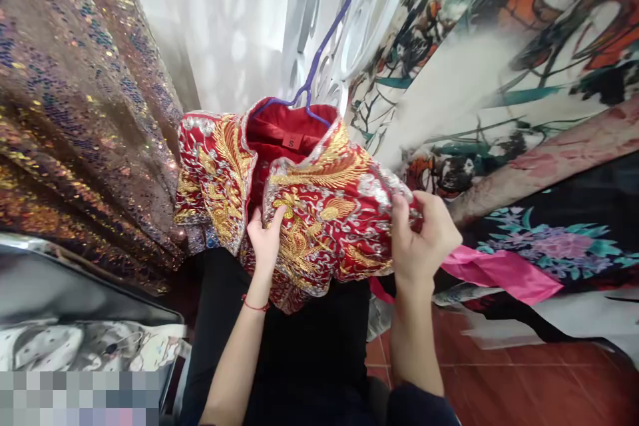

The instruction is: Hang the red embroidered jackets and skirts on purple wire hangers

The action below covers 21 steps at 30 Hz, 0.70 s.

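A red jacket (319, 226) with gold and silver embroidery hangs on a purple hanger (323, 46), its front parted below the stand collar. Inside the neck is a red label (292, 141) marked S. My left hand (264, 236) grips the front edge of the jacket, thumb on the embroidery and the other fingers hidden behind the cloth. On the right, my right hand (424, 233) pinches the jacket at its shoulder and sleeve edge. The lower part of the jacket drapes over my dark-clothed lap.
Sequined fabric (90, 100) hangs at the left. Printed white fabric (464, 80) and dark floral fabric (559, 233) hang at the right. A pink ribbon (504, 273) trails beside my right hand. Red tiles (489, 379) cover the floor. A white openwork panel (369, 13) stands behind the hanger.
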### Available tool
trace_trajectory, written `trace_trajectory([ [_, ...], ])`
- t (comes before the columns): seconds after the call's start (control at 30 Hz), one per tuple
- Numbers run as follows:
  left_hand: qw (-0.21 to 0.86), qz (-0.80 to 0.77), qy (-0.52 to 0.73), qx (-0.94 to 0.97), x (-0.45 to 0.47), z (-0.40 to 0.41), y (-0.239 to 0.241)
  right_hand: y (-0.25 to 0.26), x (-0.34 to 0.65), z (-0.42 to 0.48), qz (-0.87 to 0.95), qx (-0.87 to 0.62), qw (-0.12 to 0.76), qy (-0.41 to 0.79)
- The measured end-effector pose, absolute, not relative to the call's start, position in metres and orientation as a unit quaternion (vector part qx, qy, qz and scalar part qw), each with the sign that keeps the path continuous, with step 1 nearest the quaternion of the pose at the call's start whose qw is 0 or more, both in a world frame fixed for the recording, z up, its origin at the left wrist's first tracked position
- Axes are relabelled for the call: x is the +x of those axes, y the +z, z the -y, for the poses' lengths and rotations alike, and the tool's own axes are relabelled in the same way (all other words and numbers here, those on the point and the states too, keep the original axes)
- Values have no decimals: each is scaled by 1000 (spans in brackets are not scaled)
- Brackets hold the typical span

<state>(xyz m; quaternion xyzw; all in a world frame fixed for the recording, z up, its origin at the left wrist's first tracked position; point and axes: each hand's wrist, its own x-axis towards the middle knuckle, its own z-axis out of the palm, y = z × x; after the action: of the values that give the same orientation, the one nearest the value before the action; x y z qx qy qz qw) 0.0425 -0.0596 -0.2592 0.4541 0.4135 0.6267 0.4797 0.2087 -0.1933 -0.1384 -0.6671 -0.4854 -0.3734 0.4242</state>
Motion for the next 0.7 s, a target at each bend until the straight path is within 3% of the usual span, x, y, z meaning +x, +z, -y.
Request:
trace_trajectory([
  [0.27, 545, -396, 577, 462, 34, 72, -323, -118, 201, 171, 580, -667, 313, -349],
  [0.43, 580, -375, 534, 488, 19, 96, -354, -116, 206, 153, 585, -621, 374, -364],
  [0.57, 539, -413, 581, 448, 23, 90, -350, -115, 199, 151, 489, -614, 449, -428],
  [0.7, 504, -451, 617, 403, 38, 63, -344, -127, 196, 149, 454, -646, 444, -423],
])
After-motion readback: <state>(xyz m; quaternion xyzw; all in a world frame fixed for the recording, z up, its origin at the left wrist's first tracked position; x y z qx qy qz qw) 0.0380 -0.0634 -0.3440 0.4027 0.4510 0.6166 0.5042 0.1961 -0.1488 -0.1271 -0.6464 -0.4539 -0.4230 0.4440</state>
